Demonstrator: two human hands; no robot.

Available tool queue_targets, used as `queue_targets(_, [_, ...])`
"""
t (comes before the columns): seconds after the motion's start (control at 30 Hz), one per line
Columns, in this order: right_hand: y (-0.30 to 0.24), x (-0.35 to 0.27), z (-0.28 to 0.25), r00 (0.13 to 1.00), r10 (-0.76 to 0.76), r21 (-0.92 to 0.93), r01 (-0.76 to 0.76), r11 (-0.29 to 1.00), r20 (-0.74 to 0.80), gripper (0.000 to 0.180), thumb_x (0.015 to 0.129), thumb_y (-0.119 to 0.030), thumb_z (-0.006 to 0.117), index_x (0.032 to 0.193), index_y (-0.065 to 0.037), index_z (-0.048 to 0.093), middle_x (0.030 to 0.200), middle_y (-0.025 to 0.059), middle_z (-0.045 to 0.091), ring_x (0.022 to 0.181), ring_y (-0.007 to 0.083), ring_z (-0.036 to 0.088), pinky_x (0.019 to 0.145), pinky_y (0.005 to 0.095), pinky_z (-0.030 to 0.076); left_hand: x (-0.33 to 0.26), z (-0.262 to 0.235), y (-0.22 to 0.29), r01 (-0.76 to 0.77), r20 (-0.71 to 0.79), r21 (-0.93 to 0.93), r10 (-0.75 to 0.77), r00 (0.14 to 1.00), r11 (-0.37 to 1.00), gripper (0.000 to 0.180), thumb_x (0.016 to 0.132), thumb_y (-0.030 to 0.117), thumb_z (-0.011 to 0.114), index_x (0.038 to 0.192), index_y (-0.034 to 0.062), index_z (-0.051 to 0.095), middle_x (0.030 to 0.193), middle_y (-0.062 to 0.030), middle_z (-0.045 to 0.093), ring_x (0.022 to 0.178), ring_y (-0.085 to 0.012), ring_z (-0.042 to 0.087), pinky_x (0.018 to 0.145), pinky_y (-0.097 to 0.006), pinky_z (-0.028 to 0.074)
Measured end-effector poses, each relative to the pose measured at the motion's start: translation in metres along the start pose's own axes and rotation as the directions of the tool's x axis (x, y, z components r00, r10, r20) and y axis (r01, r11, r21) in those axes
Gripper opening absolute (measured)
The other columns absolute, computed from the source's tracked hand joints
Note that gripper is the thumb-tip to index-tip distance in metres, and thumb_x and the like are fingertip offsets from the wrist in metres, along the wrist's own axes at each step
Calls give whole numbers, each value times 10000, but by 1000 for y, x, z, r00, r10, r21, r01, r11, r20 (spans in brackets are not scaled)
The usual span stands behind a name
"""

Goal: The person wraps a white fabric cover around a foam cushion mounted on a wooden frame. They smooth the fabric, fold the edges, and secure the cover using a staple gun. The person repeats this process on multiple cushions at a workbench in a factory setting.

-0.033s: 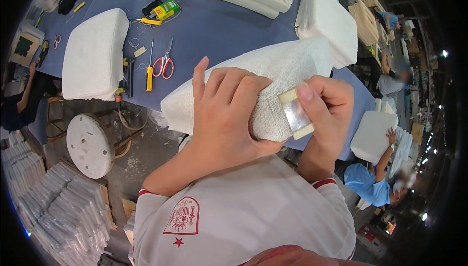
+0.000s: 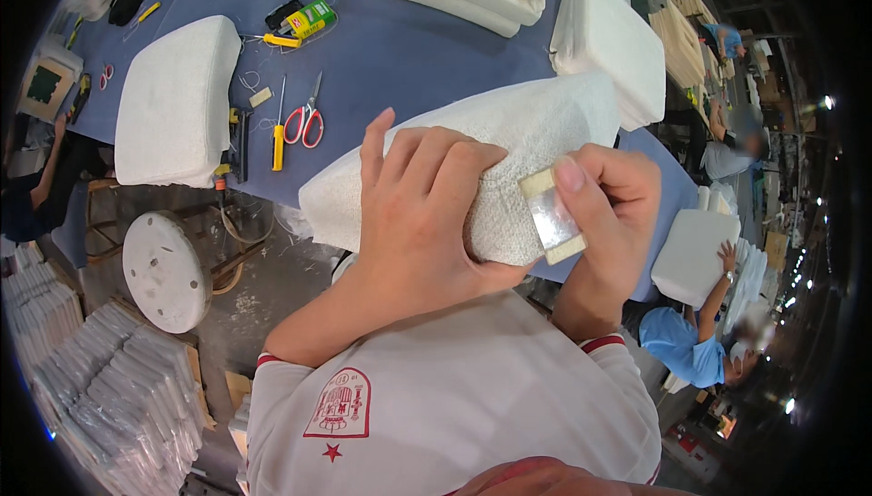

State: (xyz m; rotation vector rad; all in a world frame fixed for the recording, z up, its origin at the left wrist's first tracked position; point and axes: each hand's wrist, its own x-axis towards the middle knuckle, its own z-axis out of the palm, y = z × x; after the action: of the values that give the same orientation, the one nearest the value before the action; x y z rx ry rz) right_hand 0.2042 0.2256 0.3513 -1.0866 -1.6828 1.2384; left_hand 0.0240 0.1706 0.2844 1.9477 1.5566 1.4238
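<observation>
Barely anything's moved since the earlier frame, just a tiny drift of the whole view, and both hands kept the same pose. Left hand (image 2: 413, 187) comes up from the lower left with its fingers bent over the white cushion (image 2: 559, 110), pinky sticking up, thumb reaching along the near edge, so it's gripping that corner. Right hand (image 2: 613, 210) has a small shiny-faced block (image 2: 550, 214) pinched between thumb and curled fingers, right up against the cushion's right side. Cushion's tilted in front of the chest, over the near edge of the blue table (image 2: 391, 42). On the table you've got red-handled scissors (image 2: 312, 104) beside a yellow screwdriver (image 2: 278, 146), plus a green box (image 2: 309, 18) further back. Round white stool (image 2: 163, 271) down left, plastic-wrapped stacks (image 2: 132, 387) below it, and a blue-shirted co-worker (image 2: 681, 342) off right touching another cushion (image 2: 695, 255).
</observation>
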Motion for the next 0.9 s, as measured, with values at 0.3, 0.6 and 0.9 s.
queue_targets(0.3, [-7, 2, 12, 997, -77, -180, 77, 981, 7, 406, 974, 0, 789, 684, -10, 505, 607, -57, 393, 610, 24, 309, 532, 278, 201, 0, 2, -7, 23, -24, -112, -25, 999, 993, 757, 569, 338, 943, 1227, 87, 665, 1095, -83, 650, 1049, -328, 625, 1044, -540, 405])
queue_targets(0.6, [-4, 9, 14, 999, -43, -147, 45, 988, 18, 436, 957, 5, 801, 683, -22, 462, 623, -62, 365, 619, 28, 287, 526, 280, 189, 7, -8, -9, 0, 15, -91, 1, 1000, 996, 823, 549, 410, 1017, 1200, 71, 645, 1086, -76, 682, 973, -303, 632, 985, -508, 404])
queue_targets(0.9, [-7, 7, 15, 996, -93, -256, 92, 962, 8, 401, 942, 11, 804, 685, -23, 498, 607, -57, 382, 592, 22, 307, 517, 271, 207, 6, -3, -7, -10, -7, -60, 9, 1000, 998, 796, 566, 373, 1019, 1201, 74, 643, 1095, -74, 678, 992, -301, 634, 997, -524, 406])
